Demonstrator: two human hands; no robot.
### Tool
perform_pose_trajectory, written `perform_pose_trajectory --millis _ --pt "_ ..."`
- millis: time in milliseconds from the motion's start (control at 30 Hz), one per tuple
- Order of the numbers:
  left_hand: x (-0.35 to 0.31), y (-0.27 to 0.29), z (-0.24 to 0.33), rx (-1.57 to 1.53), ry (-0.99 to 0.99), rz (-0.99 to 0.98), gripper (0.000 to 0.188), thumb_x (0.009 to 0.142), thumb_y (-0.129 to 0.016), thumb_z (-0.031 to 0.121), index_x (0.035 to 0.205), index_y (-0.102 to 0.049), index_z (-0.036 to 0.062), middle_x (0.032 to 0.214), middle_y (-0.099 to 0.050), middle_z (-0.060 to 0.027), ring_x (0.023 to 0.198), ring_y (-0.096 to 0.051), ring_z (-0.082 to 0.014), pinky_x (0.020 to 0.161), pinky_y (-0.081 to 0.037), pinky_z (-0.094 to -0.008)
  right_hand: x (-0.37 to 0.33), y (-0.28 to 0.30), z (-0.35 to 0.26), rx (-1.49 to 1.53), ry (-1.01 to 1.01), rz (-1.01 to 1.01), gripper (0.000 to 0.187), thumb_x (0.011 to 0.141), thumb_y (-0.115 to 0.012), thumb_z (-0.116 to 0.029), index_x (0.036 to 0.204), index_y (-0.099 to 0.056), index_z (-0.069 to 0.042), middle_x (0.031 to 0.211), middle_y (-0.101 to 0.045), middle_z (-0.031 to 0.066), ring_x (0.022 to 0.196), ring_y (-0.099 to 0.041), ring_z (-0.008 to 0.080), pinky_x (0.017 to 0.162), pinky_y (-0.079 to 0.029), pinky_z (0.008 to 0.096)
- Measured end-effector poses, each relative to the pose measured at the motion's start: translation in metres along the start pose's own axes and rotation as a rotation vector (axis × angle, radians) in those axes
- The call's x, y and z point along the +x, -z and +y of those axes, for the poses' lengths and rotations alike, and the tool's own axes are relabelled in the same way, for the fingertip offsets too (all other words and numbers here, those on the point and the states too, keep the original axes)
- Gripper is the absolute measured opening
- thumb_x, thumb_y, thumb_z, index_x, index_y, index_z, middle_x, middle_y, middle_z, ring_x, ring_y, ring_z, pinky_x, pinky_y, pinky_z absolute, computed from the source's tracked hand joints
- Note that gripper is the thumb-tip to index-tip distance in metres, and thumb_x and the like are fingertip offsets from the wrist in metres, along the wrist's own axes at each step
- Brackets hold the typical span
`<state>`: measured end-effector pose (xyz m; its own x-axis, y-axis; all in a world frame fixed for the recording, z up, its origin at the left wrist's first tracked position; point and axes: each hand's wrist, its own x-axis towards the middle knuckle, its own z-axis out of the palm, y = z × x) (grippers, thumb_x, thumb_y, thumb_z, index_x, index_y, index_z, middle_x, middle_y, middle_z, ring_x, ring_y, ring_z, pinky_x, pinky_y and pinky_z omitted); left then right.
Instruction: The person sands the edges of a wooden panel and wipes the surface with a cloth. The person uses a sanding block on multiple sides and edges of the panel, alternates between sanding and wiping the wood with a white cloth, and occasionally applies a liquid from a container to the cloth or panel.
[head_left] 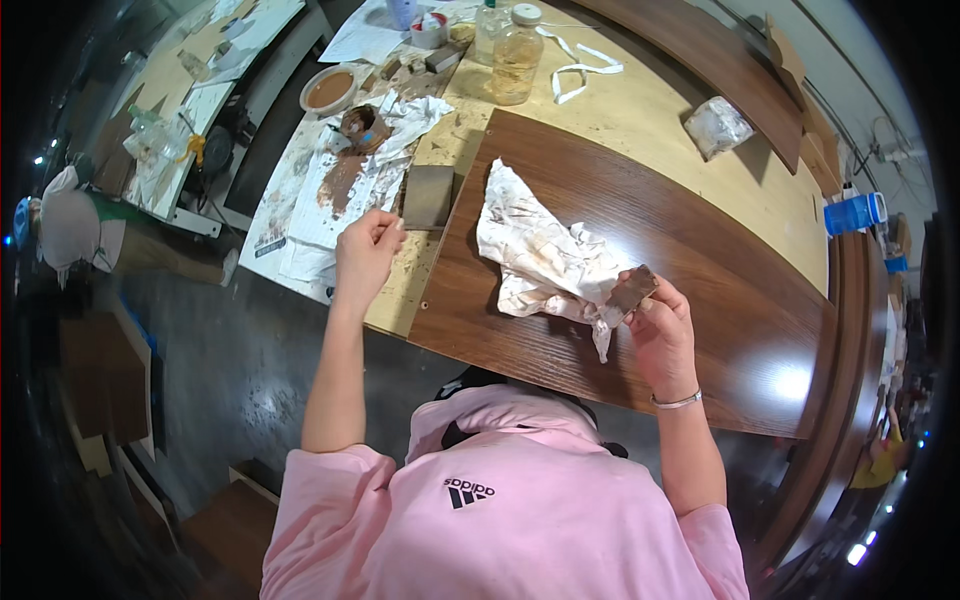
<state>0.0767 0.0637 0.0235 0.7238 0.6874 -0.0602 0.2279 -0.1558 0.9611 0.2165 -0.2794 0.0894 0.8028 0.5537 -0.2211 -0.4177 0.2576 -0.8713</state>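
My right hand (664, 330) grips a small, flat brown rectangular piece (633, 289) between thumb and fingers. It is over the right end of a crumpled white cloth (535, 245) with brown stains, which lies on a dark wood-grain panel (720, 270). My left hand (368, 252) hovers left of the panel, its thumb and fingertips pinched together. Whatever they may hold is too small to make out. Close to those fingertips, a grey-brown sanding pad (428, 197) rests on the table.
Brown-smeared white paper (318, 215) covers the table's left part, with a tub of brown paste (329, 91) and a brown-coated container (364, 128). Farther back stand a clear jar (516, 60) and a white strap (580, 68). A wrapped packet (718, 127) lies at right. Another person (85, 225) is at far left.
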Motion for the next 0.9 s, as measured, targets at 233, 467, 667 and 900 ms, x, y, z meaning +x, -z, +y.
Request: perform_pose_trajectory --millis 233,467,667,900 --pt "0.002 -0.041 0.046 0.279 -0.323 0.025 0.032 0.09 -0.065 0.01 0.121 -0.065 0.0017 0.105 -0.07 -0.0167 0.098 -0.067 -0.0289 0.087 -0.052 -0.0372 -0.005 -0.01 -0.003 0.031 -0.087 0.028 0.032 0.087 -0.058 -0.003 0.116 -0.066 0.006 0.092 -0.069 0.0022 0.071 -0.055 0.0046 0.072 -0.048 0.0198" --pt "-0.059 -0.122 0.094 0.587 -0.747 -0.357 0.08 0.075 -0.079 0.04 0.143 -0.048 0.0127 0.153 -0.037 -0.0183 0.141 -0.032 -0.0419 0.114 -0.023 -0.0595 0.005 -0.022 -0.002 0.078 0.038 0.094 0.033 0.08 -0.056 -0.015 0.104 -0.067 0.006 0.089 -0.069 0.0049 0.069 -0.054 0.0064 0.07 -0.045 0.0216" --pt "-0.064 -0.105 0.054 0.665 -0.711 -0.587 0.051 0.078 -0.075 0.028 0.123 -0.061 0.0103 0.15 -0.042 -0.0172 0.141 -0.036 -0.0381 0.114 -0.026 -0.0587 0.01 0.037 0.013 -0.287 0.326 0.261 0.021 0.085 -0.049 -0.005 0.093 -0.064 0.006 0.08 -0.061 0.0027 0.07 -0.054 0.0086 0.063 -0.044 0.024" --pt "-0.03 -0.054 0.026 0.442 -0.485 -0.389 0.054 0.081 -0.058 0.001 0.134 -0.051 0.0033 0.144 -0.049 -0.0185 0.131 -0.049 -0.0374 0.113 -0.033 -0.05 0.001 0.063 0.042 -0.495 0.438 0.254 0.017 0.083 -0.051 -0.002 0.092 -0.062 0.008 0.081 -0.054 0.0025 0.068 -0.048 0.0084 0.062 -0.041 0.0222"
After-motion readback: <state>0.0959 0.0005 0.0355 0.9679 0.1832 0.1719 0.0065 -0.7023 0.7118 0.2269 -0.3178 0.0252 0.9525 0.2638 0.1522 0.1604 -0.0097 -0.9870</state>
